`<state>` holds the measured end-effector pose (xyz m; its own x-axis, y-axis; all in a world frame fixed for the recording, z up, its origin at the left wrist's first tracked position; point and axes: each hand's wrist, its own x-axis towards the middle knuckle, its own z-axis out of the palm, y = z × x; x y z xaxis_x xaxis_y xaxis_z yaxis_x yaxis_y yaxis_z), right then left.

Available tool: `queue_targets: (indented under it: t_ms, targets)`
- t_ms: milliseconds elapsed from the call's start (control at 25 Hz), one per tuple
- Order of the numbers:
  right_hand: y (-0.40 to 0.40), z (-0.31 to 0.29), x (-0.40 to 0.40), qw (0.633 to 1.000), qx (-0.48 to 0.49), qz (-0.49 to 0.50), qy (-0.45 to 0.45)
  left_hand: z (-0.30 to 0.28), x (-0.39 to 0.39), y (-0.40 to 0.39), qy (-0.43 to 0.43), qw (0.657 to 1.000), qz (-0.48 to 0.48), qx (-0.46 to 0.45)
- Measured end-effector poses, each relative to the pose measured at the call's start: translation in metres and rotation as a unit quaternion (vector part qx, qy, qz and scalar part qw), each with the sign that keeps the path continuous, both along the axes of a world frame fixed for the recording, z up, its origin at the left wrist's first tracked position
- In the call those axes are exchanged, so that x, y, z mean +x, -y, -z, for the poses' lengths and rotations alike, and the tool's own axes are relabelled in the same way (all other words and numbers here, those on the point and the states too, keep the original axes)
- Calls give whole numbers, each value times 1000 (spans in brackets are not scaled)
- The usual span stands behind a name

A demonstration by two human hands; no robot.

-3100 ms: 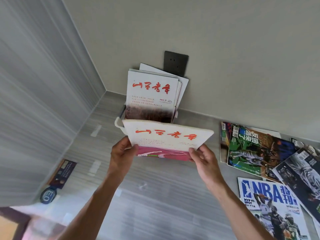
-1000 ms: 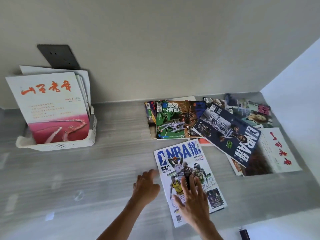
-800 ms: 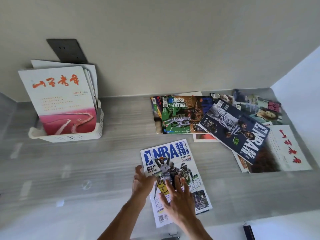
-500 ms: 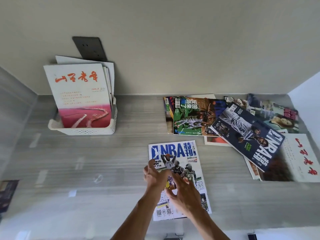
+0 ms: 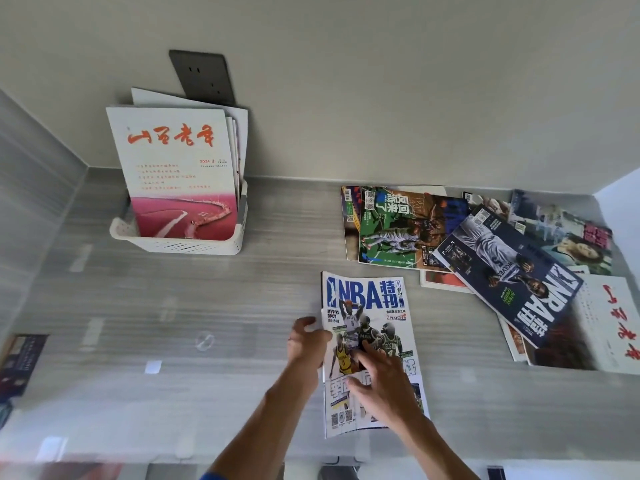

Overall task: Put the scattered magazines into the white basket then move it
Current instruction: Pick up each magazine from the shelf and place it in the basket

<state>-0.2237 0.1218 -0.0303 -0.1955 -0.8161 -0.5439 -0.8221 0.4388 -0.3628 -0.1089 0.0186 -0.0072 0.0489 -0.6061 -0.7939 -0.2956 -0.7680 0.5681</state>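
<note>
- Left hand (image 5: 306,342) at the left edge of the NBA magazine (image 5: 367,327), fingers curled onto that edge, grip closed on it.
- Right hand (image 5: 382,384) lies flat on the cover's lower half, fingers spread, grip apart, pressing down.
- NBA magazine flat on the grey table (image 5: 242,306), near the front edge, apart from the others.
- White basket (image 5: 194,245) at back left by the wall, magazines standing upright in it; front one white with red script and a pink picture (image 5: 180,174).
- Scattered magazines (image 5: 485,258) overlapping at back right, flat on the table.
- Dark wall socket (image 5: 202,76) behind the basket.
</note>
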Motion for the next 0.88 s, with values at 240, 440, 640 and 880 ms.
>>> queue_targets:
  t_ms: [240,440,640,880]
  targets:
    - [21,-7,-3,934,-103,313,140,12,12,-13,11,983,95,-154]
    - [77,-22,-15,832,-56,463,301,-13,78,20,-83,948,90,-292]
    - [141,-62,37,845,-140,391,336,-44,151,87,-64,917,27,-393]
    - [257,-157,113,797,-373,284,382,-126,210,196,-88,875,-88,-468]
